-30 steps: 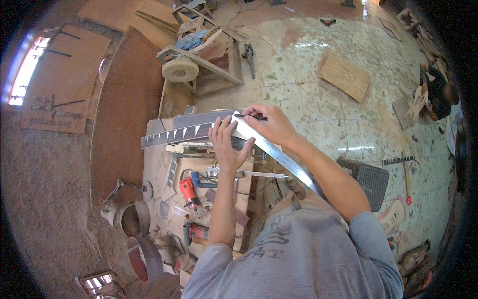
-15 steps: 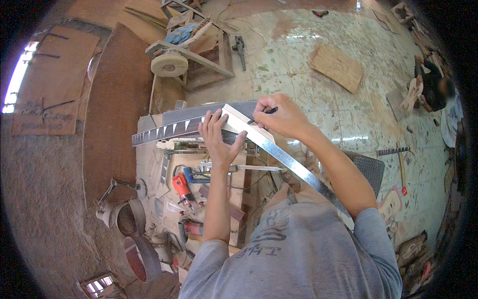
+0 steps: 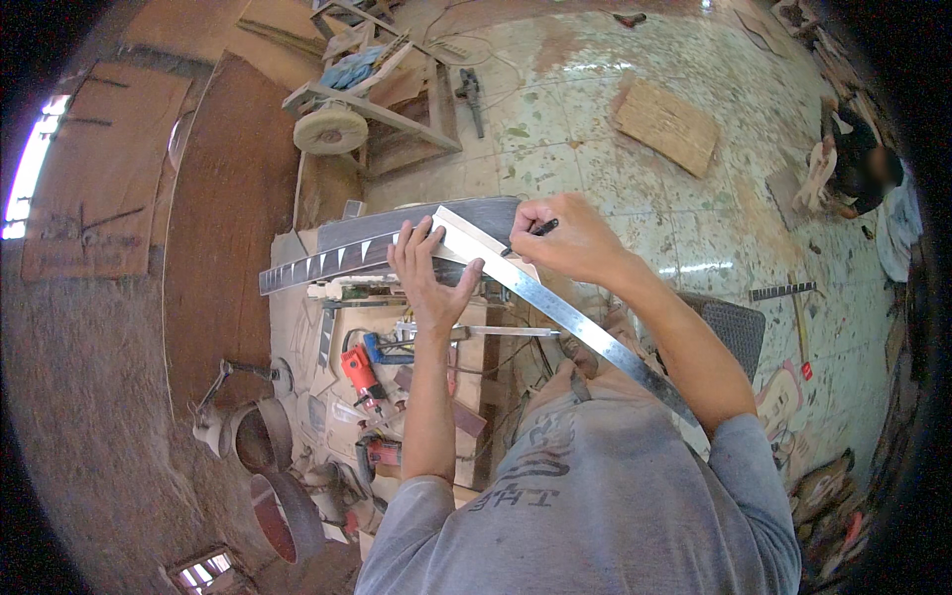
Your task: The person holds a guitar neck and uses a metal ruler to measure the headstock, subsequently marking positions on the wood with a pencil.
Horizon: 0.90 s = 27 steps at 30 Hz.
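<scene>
The right hand (image 3: 567, 236) is closed on a black pen (image 3: 544, 228), its tip at a pale board (image 3: 474, 231); contact is too small to confirm. The left hand (image 3: 424, 273) is open, fingers spread over the upper end of a metal ruler (image 3: 580, 323), which slants down beneath the right hand. A dark strip with white triangles (image 3: 322, 263) extends left from the left hand; a red power tool (image 3: 359, 369) lies below-left of it.

A long steel ruler (image 3: 577, 319) (shiny) slants over a pale piece (image 3: 474, 230), black pen (image 3: 544, 228) just beside.
</scene>
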Each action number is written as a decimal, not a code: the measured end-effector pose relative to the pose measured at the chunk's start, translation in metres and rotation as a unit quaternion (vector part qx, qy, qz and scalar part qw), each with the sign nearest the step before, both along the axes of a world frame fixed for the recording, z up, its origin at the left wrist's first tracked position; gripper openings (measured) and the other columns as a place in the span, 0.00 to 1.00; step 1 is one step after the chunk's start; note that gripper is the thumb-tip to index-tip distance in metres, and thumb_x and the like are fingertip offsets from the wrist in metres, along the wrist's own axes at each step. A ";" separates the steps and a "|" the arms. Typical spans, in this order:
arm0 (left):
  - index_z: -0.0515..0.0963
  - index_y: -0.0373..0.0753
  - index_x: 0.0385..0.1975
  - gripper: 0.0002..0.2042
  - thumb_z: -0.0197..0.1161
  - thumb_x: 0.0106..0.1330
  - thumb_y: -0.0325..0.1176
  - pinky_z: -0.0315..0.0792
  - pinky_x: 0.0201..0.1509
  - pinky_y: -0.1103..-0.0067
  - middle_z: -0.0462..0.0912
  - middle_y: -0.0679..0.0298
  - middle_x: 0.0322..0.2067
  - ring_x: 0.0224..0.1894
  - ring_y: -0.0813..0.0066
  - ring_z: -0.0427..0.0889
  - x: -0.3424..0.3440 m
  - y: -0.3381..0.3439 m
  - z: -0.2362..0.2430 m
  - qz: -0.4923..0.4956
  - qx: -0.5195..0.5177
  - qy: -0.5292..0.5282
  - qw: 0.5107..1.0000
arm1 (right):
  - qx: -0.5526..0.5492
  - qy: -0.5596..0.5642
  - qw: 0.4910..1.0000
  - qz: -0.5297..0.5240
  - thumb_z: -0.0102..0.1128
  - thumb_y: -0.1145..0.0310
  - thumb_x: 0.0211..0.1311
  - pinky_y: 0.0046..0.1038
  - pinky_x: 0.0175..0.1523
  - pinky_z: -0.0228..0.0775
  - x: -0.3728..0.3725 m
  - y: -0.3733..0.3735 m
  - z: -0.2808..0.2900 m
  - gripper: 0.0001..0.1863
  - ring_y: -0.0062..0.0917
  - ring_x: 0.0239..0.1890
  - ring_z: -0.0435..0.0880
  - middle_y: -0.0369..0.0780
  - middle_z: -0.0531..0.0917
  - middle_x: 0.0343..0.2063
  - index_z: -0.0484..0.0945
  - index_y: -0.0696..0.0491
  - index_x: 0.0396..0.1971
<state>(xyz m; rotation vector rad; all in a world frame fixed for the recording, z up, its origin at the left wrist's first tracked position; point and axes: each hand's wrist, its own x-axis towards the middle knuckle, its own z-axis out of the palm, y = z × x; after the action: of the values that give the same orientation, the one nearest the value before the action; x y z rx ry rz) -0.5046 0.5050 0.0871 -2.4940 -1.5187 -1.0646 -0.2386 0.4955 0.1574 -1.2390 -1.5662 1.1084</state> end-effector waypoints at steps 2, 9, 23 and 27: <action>0.77 0.41 0.60 0.35 0.82 0.54 0.48 0.49 0.80 0.46 0.77 0.55 0.67 0.76 0.46 0.66 0.001 0.001 -0.001 -0.004 0.002 -0.002 1.000 | 0.009 -0.013 1.000 0.004 0.67 0.62 0.49 0.37 0.35 0.77 0.000 -0.001 0.001 0.13 0.38 0.24 0.86 0.50 0.85 0.20 0.87 0.58 0.24; 0.77 0.41 0.60 0.34 0.82 0.55 0.48 0.48 0.80 0.47 0.77 0.55 0.67 0.76 0.47 0.66 0.001 0.000 -0.001 0.000 -0.006 0.001 1.000 | -0.009 -0.111 0.993 0.044 0.65 0.63 0.50 0.39 0.35 0.76 0.020 -0.020 0.016 0.12 0.43 0.24 0.84 0.51 0.84 0.21 0.86 0.58 0.24; 0.76 0.40 0.63 0.31 0.73 0.65 0.51 0.48 0.81 0.47 0.76 0.54 0.68 0.77 0.46 0.65 0.000 0.000 -0.002 -0.006 0.004 -0.010 1.000 | -0.043 -0.091 0.992 -0.080 0.73 0.69 0.61 0.24 0.39 0.73 0.031 -0.164 -0.052 0.20 0.18 0.31 0.80 0.39 0.84 0.31 0.84 0.57 0.53; 0.72 0.37 0.67 0.29 0.66 0.72 0.46 0.44 0.82 0.48 0.73 0.50 0.71 0.77 0.46 0.65 -0.005 -0.003 -0.001 -0.027 -0.005 -0.113 0.993 | -0.037 -0.066 0.978 -0.196 0.71 0.76 0.61 0.21 0.42 0.72 0.053 -0.191 -0.058 0.18 0.13 0.36 0.77 0.32 0.82 0.35 0.83 0.56 0.52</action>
<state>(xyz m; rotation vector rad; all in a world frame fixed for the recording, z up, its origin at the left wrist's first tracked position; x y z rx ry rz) -0.5100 0.5023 0.0862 -2.5053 -1.5187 -1.3945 -0.1852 0.3043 0.0993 -1.6178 -1.3064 0.8488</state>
